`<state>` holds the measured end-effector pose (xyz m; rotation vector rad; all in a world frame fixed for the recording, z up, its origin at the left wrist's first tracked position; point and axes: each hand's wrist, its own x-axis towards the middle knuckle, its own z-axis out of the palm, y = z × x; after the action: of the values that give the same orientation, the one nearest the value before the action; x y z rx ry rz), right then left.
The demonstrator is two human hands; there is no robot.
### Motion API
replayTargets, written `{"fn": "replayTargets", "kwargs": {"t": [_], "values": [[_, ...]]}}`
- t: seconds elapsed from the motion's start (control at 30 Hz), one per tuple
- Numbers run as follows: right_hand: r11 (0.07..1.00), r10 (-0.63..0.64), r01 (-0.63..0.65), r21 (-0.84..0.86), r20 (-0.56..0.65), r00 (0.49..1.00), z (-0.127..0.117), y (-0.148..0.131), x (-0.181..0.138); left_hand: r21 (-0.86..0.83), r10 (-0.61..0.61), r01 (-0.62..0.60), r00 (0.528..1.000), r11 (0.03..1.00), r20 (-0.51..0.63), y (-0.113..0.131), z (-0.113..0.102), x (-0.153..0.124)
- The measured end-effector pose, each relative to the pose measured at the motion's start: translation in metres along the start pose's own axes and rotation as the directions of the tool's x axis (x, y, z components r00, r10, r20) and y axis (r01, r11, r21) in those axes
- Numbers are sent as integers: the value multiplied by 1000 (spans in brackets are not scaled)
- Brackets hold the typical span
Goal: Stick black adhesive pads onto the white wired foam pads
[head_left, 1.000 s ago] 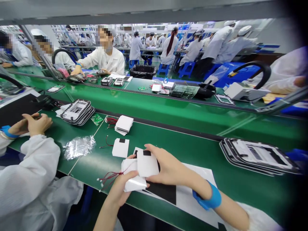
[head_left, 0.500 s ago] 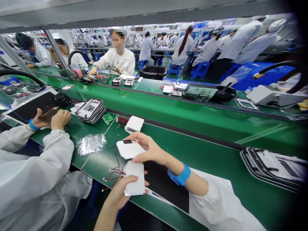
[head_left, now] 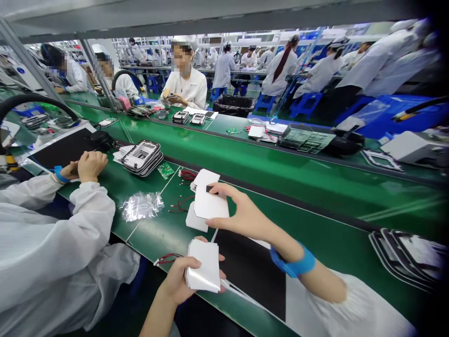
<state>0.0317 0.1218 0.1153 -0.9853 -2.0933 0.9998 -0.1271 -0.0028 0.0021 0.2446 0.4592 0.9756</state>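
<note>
My left hand (head_left: 180,276) is closed around a small stack of flat white battery packs (head_left: 203,264), thumb on top and fingers beneath. Thin red and black leads (head_left: 168,257) with white plugs trail from the stack's left side. Further up, my right hand (head_left: 242,210) grips a single white battery pack (head_left: 212,203) by its edge, between thumb and fingers; a dark patch shows near the fingertips. Under it, partly covered, another white piece (head_left: 196,222) lies on the green bench. Behind stands a pile of similar white packs (head_left: 206,176) with bundled red leads (head_left: 187,175).
A black sheet (head_left: 250,274) on white paper lies under my right forearm. Clear plastic bags (head_left: 142,206), a green circuit board (head_left: 165,170) and stacked frames (head_left: 143,157) are to the left. More frames (head_left: 403,257) sit at right. A co-worker's hands (head_left: 91,164) are at far left.
My right hand has moved up and away from the left hand's stack with the battery pack. A white piece now shows on the bench beneath it. The view has shifted slightly.
</note>
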Motion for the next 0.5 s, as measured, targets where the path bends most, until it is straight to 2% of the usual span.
{"fn": "replayTargets", "kwargs": {"t": [0.1, 0.2, 0.3, 0.5], "values": [[971, -42, 47, -234, 29, 999, 29, 42, 5, -50, -51, 55, 996, 997, 77, 0, 1, -4], [935, -84, 111, -336, 92, 992, 54, 72, 5, -67, -69, 73, 995, 995, 66, 1, 2, -8], [914, -122, 162, -372, 128, 984, 66, 86, 5, -56, -48, 49, 998, 997, 32, 0, 3, -11], [885, -131, 187, -427, 157, 979, 72, 95, 4, -65, -54, 53, 998, 996, -10, -4, 2, -7]]}}
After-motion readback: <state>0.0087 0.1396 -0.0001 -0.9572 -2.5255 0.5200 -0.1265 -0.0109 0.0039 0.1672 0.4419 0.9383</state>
